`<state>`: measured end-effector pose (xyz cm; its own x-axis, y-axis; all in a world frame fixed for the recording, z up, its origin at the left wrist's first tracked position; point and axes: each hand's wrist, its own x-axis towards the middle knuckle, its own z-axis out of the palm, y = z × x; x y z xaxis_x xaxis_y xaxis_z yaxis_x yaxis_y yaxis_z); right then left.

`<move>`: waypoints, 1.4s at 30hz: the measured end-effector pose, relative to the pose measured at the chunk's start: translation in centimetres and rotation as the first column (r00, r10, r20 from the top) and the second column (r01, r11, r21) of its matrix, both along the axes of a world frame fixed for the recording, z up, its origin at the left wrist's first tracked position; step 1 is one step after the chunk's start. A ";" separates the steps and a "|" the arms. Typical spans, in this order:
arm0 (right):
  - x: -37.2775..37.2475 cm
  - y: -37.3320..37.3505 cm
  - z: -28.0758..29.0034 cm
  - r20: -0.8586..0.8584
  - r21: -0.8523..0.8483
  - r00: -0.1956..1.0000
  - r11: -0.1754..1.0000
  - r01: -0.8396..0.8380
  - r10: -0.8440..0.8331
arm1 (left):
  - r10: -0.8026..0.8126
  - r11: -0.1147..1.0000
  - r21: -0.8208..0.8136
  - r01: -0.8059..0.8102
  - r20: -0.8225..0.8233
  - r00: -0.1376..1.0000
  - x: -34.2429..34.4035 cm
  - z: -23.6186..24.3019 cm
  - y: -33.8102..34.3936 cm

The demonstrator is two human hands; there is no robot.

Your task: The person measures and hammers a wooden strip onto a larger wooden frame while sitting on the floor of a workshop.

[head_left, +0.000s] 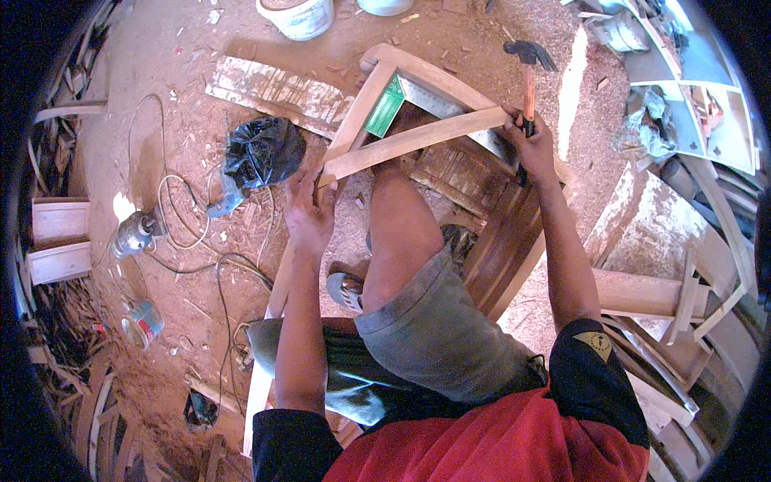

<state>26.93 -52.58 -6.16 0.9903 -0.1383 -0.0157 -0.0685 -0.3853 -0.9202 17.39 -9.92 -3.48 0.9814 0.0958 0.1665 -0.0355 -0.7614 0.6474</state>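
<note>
A light wooden slat (414, 138) lies diagonally across an angled wooden frame (434, 76), forming a triangle. Inside it is a metal square (384, 107) with a green handle. My left hand (312, 210) is closed on the slat’s lower-left end, where it meets the frame. My right hand (532, 149) grips a claw hammer (529, 80) upright by its handle, at the slat’s other end; whether those fingers also hold the slat is unclear. My bare knee is bent beneath the work, above dark reddish boards (506, 245).
A black plastic bag (261, 151), a power tool (138, 233) with coiled cords and a small bucket (143, 323) lie on the dusty floor at left. White buckets (295, 18) stand at the back. Scrap wood lines both sides; pale panels (691, 120) lean at right.
</note>
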 end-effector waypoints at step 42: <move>-0.4 -0.7 2.3 -0.035 0.018 0.998 0.998 0.053 -0.052 | 0.339 0.728 -0.594 -0.341 -0.121 0.933 0.2 1.0 -0.8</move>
